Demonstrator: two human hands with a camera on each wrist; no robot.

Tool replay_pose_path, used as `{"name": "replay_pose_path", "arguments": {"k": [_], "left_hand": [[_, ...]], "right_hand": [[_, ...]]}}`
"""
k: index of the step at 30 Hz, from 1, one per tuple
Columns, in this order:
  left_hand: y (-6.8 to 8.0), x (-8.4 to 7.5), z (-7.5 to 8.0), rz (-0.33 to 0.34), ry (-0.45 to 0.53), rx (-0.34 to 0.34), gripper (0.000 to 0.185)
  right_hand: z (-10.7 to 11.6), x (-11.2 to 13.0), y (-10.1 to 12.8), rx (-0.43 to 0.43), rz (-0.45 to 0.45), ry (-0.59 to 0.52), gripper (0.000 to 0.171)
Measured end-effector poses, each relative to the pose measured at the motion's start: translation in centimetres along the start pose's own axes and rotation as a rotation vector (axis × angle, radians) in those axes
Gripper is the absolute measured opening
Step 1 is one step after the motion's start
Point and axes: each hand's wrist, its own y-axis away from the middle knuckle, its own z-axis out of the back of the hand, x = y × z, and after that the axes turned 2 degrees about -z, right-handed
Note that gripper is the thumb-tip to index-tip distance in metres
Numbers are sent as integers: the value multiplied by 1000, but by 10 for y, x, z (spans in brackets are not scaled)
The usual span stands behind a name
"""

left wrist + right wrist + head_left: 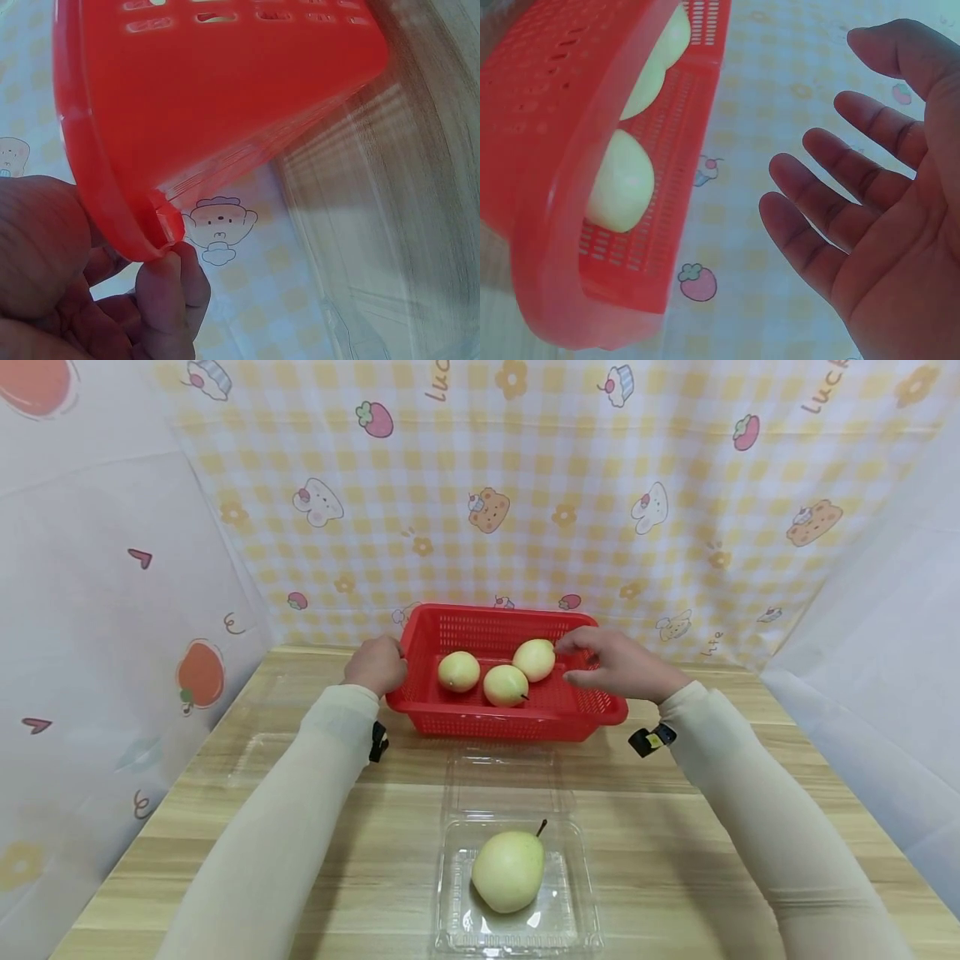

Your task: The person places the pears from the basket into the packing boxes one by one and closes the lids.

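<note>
Both arms stretch forward to the red basket (480,710) at the tabletop's (675,860) far edge. The left hand (377,664) grips its left rim with curled fingers. The right hand (615,664) hovers with loosely spread fingers, grasping nothing, beside the nearest pear (534,659).

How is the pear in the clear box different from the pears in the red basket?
The pear in the clear box lies alone near the person; the three basket pears lie together in the red basket, farther away. The box pear looks larger, though it is closer to the camera. All are pale yellow-green.
</note>
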Motion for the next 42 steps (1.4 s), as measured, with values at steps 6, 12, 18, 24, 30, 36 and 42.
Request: {"name": "replay_pose_path", "arguments": {"k": [6, 12, 18, 24, 30, 36, 42], "left_hand": [[0, 0, 0, -2, -3, -8, 18], [1, 0, 0, 3, 6, -1, 19], [1, 0, 0, 10, 11, 5, 19], [0, 0, 0, 11, 3, 5, 19], [0, 0, 0, 14, 14, 11, 18], [0, 1, 1, 21, 13, 16, 18], [0, 0, 0, 18, 8, 12, 18]], "right_hand": [[1, -3, -8, 23, -48, -8, 36], [1, -5, -17, 31, -67, 0, 33], [2, -7, -25, 41, -89, -2, 32], [6, -11, -31, 37, -117, 14, 31], [8, -15, -39, 48, -149, -7, 30], [7, -20, -51, 70, -174, -17, 33], [6, -26, -59, 61, -177, -33, 32]]}}
